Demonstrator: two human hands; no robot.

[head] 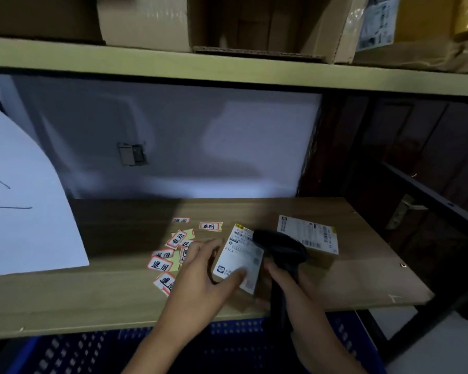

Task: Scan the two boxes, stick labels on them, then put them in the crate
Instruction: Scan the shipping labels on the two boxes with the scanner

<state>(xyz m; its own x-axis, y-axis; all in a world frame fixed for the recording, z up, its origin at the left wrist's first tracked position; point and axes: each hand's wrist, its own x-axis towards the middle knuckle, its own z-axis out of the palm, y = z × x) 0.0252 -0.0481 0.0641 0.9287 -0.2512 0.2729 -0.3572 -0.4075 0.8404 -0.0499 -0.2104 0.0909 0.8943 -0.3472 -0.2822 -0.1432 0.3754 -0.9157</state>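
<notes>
A small cardboard box (239,259) with a white shipping label on top lies on the wooden shelf (114,287). My left hand (203,276) grips its near left side, thumb on the label. My right hand (289,282) holds a black handheld scanner (281,249), whose head hangs just over the box's right edge. A second labelled box (308,236) rests farther back to the right, untouched. Several red-bordered stickers (170,255) with black writing lie scattered left of the held box. The blue perforated crate (97,349) sits below the shelf's front edge.
A big white sheet (25,206) leans at the left. An upper shelf (227,68) carries cardboard cartons (254,25). A white back panel (187,141) closes the rear. A dark wooden door with a handle (405,209) stands at right.
</notes>
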